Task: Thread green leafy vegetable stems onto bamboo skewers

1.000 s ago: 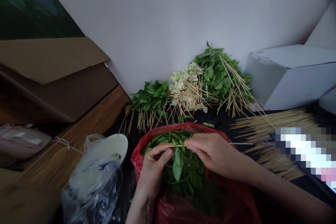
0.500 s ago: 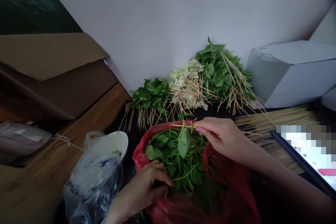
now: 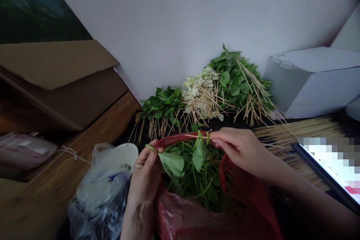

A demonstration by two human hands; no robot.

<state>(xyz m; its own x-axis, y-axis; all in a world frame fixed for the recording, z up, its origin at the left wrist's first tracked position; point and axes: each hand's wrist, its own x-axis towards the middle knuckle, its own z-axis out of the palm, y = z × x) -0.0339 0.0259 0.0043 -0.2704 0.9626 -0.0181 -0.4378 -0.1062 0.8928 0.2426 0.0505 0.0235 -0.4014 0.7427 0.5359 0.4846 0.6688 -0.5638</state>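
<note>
A red plastic bag [image 3: 180, 213] full of leafy greens [image 3: 208, 187] stands open at the bottom centre. Above its right rim, my right hand [image 3: 239, 146] pinches a thin wooden skewer [image 3: 192, 135] that points left. Green stems with a hanging leaf [image 3: 199, 155] are threaded on the skewer near my fingertips. At the bag's left rim, my left hand [image 3: 146, 168] holds a leafy sprig [image 3: 173, 163] between thumb and fingers, its stem sticking out to the left and its leaf hanging over the bag. The sprig and the skewer tip are apart.
Skewered greens [image 3: 163, 103], pale cabbage-like skewers [image 3: 202, 90] and a taller green pile [image 3: 236, 75] lie against the wall. Loose skewers [image 3: 309, 131] and a lit screen [image 3: 329, 168] are at right. A bowl [image 3: 126, 153], clear bag [image 3: 101, 198], cardboard box [image 3: 67, 97] and white box [image 3: 317, 82] flank them.
My left hand has risen out of the greens to the bag's upper left rim, now with a leafy sprig in its fingers. My right hand and the skewer have barely moved.
</note>
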